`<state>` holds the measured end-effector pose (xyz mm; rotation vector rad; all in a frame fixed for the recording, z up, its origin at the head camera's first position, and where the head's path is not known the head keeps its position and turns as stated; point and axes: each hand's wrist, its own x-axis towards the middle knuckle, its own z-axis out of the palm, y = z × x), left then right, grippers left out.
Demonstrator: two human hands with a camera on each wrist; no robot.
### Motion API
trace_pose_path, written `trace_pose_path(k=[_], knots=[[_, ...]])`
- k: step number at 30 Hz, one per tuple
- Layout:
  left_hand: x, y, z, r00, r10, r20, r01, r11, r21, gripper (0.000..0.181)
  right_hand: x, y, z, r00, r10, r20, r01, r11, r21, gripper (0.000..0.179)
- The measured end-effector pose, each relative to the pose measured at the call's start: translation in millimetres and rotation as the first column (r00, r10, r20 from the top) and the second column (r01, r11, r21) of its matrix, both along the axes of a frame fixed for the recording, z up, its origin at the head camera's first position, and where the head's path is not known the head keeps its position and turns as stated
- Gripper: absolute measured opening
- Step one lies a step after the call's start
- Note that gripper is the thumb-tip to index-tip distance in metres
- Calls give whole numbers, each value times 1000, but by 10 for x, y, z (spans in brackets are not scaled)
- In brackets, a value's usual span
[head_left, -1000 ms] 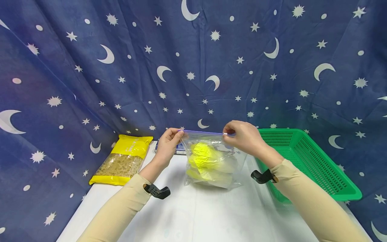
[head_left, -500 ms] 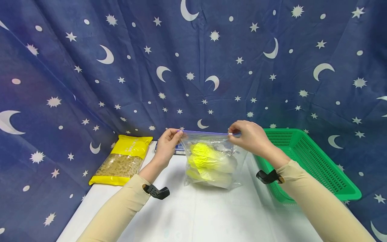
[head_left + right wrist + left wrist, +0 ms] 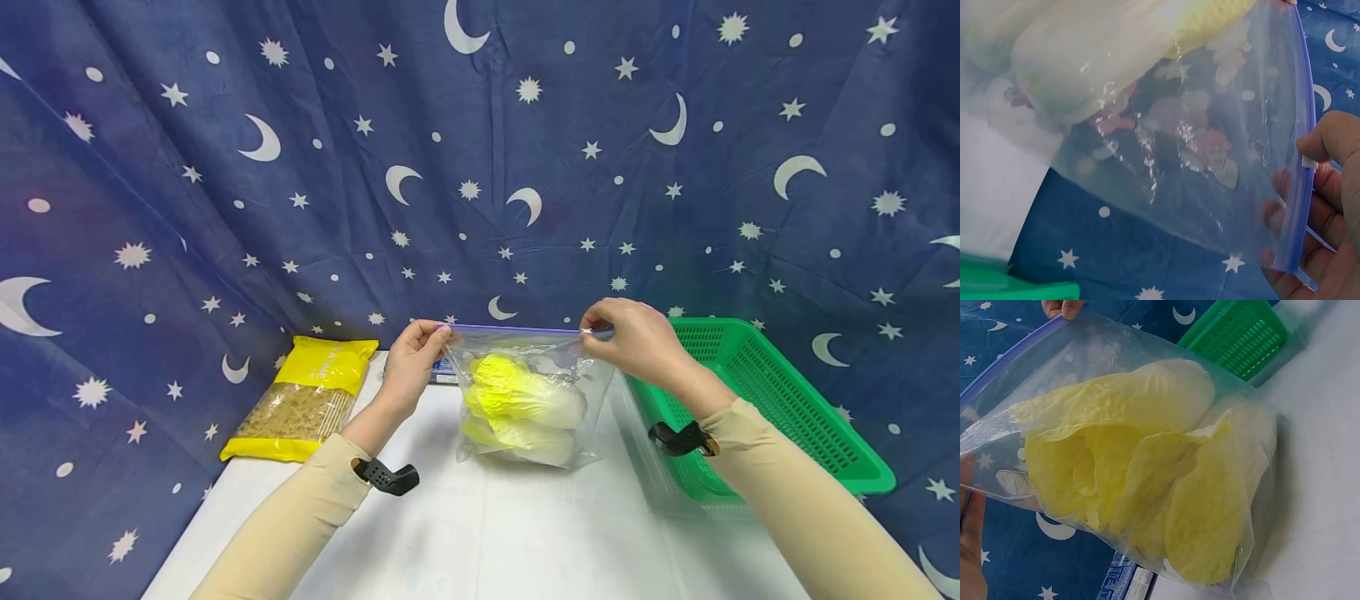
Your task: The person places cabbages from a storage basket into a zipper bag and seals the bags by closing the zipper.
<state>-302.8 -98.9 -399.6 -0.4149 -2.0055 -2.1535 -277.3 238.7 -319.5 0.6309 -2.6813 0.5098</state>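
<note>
A clear zip bag [image 3: 595, 400] with a purple seal stands upright on the white table, holding yellow-white napa cabbage pieces [image 3: 517, 400]. My left hand [image 3: 411, 362] pinches the bag's top left corner between thumb and fingers. At the right end of the seal, my right hand [image 3: 633, 342] pinches the small white slider [image 3: 1309, 162], with its other fingers behind the bag. Printed figures show on the bag's film in the right wrist view. The cabbage leaves [image 3: 1147, 450] lie fully inside the bag.
On the right stands a green plastic basket [image 3: 780, 408], partly behind my right forearm. A yellow pasta bag [image 3: 300, 396] leans at the back left. Behind the zip bag lies a blue box [image 3: 444, 371]. A starry blue curtain [image 3: 480, 167] hangs behind the white table [image 3: 480, 533].
My right hand has slid rightward along the purple seal together with the white slider. The left hand has kept its grip on the left corner, almost still.
</note>
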Motion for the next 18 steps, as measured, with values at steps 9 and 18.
trace_pose_path(k=[9,18], knots=[[-9,2,-5,1000,1,-8,-1,1000,-14,28,17,137,-18,1000,-22,21,22,1000,8,10],[-10,5,-3,1000,-5,-21,5,1000,-6,24,25,243,-28,998,-50,30,49,999,17,13]])
